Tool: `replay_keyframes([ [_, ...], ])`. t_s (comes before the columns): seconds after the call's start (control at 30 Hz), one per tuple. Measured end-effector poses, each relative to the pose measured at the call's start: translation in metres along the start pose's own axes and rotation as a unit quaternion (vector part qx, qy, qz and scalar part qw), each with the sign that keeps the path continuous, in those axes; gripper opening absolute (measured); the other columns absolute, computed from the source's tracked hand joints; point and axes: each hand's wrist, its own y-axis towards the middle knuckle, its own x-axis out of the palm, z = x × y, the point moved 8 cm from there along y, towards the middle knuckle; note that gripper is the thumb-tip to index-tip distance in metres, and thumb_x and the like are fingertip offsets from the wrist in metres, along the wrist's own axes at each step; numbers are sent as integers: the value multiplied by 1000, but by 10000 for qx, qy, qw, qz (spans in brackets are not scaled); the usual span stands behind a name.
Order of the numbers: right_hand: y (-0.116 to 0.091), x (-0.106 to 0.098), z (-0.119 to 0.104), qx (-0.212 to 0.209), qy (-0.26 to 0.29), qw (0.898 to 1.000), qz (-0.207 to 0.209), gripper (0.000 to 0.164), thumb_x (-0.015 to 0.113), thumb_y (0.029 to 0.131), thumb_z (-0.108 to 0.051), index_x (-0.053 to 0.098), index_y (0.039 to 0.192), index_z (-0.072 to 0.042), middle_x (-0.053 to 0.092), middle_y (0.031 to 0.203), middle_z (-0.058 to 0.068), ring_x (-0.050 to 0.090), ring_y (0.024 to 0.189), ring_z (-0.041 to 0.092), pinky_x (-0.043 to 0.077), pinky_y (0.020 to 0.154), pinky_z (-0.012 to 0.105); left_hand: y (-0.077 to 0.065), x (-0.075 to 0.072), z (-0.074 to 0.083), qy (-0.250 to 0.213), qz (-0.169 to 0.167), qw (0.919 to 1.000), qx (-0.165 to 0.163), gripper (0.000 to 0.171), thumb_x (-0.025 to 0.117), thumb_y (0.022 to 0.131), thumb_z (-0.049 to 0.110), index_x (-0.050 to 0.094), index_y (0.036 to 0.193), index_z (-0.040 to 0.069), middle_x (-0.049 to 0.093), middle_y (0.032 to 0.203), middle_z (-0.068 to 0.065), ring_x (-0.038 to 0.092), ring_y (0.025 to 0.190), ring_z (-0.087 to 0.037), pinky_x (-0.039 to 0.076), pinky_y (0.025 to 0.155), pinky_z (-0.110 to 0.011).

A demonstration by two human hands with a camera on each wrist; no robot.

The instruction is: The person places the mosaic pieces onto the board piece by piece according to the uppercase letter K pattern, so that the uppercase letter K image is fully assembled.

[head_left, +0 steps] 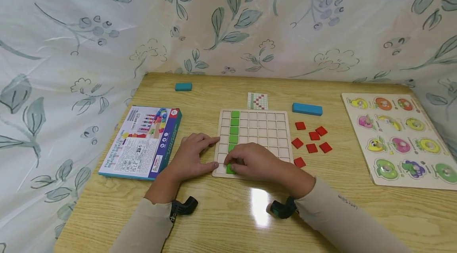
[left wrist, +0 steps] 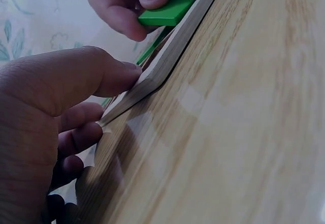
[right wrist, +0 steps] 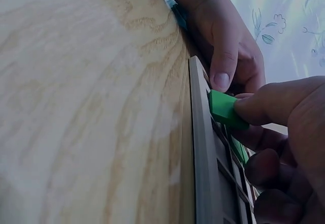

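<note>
My right hand [head_left: 255, 161] pinches a green square tile [right wrist: 223, 108] between thumb and fingers. That tile is tilted close over the near cell of the second column on a wooden grid board [head_left: 262, 118]. Farther up the same column lie several green tiles [head_left: 233, 130], the nearest partly hidden by my right hand. At the board's left edge is my left hand [head_left: 191, 156], its thumb [left wrist: 119, 76] touching the rim near the corner and its index finger farther up the side. Several loose red tiles [head_left: 312, 148] are scattered right of the board.
A small pattern card [head_left: 258, 101] lies behind the board, with a blue block [head_left: 307, 109] to its right and a smaller one [head_left: 183, 87] to its left. A printed box [head_left: 141, 142] is at left, a fruit puzzle board [head_left: 400, 142] at right.
</note>
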Motion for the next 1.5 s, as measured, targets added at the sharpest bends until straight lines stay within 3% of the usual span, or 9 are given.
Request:
replay_keyframes([
  [0.8,-6,3,2,73,-372,9993,32,17,81,96,-23,80,114,-21,69,109,-11,61,93,5,52,85,30,2,-1,2,-21,-26,10000,-4,72,86,83,42,66,149,19,66,118,1,56,108,-22,37,93,-49],
  [0.97,-8,3,3,92,-456,9989,-5,20,82,96,-27,83,116,-22,68,107,-12,59,90,3,51,80,28,3,-1,3,0,-31,10000,5,71,85,84,43,67,148,19,66,118,0,56,107,-22,37,93,-49],
  [1.27,-13,5,2,-143,-618,9980,12,26,80,98,-27,83,124,-22,67,105,-11,55,85,3,47,72,24,1,1,2,8,-44,10000,-4,70,84,86,45,66,148,19,66,119,1,57,108,-22,37,93,-50],
  [1.5,-17,2,2,-240,-423,9986,231,26,77,100,-22,82,126,-21,68,110,-10,57,88,3,50,78,26,0,1,0,-6,4,10000,9,71,85,84,43,67,148,19,66,119,1,57,108,-23,36,93,-50],
])
